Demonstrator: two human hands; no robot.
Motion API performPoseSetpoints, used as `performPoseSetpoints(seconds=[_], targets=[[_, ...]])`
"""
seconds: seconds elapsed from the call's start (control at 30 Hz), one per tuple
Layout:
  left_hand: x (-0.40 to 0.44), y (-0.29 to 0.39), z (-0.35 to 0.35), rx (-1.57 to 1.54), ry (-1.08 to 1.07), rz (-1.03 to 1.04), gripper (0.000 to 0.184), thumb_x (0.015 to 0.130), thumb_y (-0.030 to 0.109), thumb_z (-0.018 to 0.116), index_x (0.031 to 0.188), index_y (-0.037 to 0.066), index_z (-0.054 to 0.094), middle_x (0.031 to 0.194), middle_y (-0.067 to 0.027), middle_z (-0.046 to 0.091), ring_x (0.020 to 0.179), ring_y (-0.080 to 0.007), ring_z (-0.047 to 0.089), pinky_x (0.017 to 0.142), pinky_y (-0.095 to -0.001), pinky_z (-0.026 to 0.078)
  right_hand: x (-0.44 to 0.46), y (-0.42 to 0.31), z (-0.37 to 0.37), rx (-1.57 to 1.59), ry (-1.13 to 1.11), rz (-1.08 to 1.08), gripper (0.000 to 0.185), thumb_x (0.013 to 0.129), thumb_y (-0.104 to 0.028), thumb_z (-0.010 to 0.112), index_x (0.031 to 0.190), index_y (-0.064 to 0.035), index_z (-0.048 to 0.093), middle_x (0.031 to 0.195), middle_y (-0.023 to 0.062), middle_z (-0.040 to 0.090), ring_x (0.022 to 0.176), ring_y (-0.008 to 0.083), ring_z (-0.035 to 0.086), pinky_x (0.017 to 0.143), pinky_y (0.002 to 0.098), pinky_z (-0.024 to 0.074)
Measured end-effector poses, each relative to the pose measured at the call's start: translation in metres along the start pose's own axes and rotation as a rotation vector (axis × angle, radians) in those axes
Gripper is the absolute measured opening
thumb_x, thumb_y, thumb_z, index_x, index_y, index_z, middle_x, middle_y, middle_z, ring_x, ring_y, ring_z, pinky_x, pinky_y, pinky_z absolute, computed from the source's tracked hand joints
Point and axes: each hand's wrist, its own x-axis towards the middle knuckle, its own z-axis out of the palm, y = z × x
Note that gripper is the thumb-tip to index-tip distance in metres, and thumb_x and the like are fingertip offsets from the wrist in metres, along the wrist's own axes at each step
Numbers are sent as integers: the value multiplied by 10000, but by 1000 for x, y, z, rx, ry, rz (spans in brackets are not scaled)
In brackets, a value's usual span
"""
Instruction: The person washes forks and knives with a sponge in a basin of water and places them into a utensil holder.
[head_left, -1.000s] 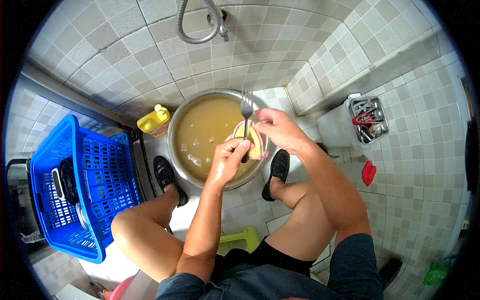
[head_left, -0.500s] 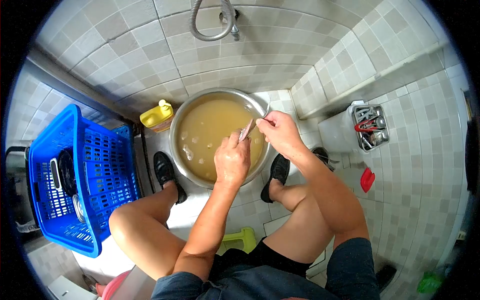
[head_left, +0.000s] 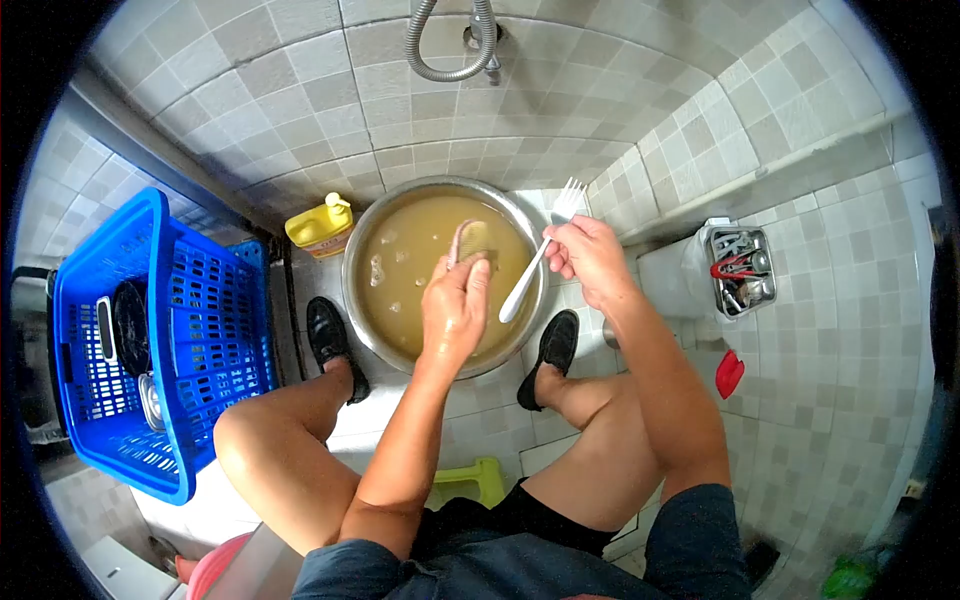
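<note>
My left hand [head_left: 456, 307] is closed around a yellow and pink sponge or cloth [head_left: 472, 240], held above the murky water of a round metal basin [head_left: 354, 330]. Between the fingertips of my right hand [head_left: 590, 258] is a metal fork [head_left: 543, 246], tines up and handle slanting down to the left, over the basin's right rim. The fork and the sponge are apart.
On the left stands a blue plastic basket [head_left: 180, 350] with dishes inside. A yellow bottle [head_left: 322, 226] is behind the basin. To the right are a container of cutlery [head_left: 742, 268] and a red object [head_left: 730, 373]. A metal hose [head_left: 450, 74] hangs from the wall.
The fork has left my left hand and is now in my right hand, moved right. My left hand has turned over with the sponge and shifted slightly left.
</note>
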Motion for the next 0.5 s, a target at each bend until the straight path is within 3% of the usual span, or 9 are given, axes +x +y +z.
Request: performPoseSetpoints(seconds=[0.1,0.13,0.17,0.23,0.33,0.5], targets=[[3,-26,-1,-183,-29,-166,316,973,215,581,1092,-55,694,954,-245,669,880,-327,676,820,-383,526,-4,-3,1,-6,-50,36,136,878,-136,620,874,0,629,739,59,610,575,109,550,488,240,405],[3,-30,-1,-230,-15,-203,309,979,206,587,1112,-51,695,924,-162,703,868,-226,673,792,-338,534,-5,-3,1,-10,-52,37,136,878,-136,620,874,0,629,739,59,610,575,109,550,488,240,405],[2,-33,-1,-232,-13,-206,309,979,206,587,1112,-51,695,924,-162,703,868,-226,673,792,-338,534,-6,-4,3,3,-72,44,136,879,-138,621,873,-2,628,733,55,604,578,109,553,488,241,408],[3,-31,-3,-452,-108,-474,307,982,214,604,1126,-42,697,966,-80,709,880,-140,650,769,-296,535,-6,-5,3,14,-93,51,135,880,-140,621,872,-4,626,727,52,598,581,109,555,487,242,411],[5,-33,-3,-529,-163,-486,313,985,216,612,1162,-32,686,1034,-42,699,902,-97,630,773,-278,532,-5,-6,3,8,-142,60,138,891,-140,609,872,-4,621,746,64,617,594,111,568,487,245,416],[6,-25,-5,-738,-218,-471,326,967,159,624,1240,-17,648,1128,-63,677,942,-112,626,795,-286,530,-16,-5,14,-182,-342,57,182,950,-167,569,887,-1,604,794,77,656,610,107,583,496,231,423]])
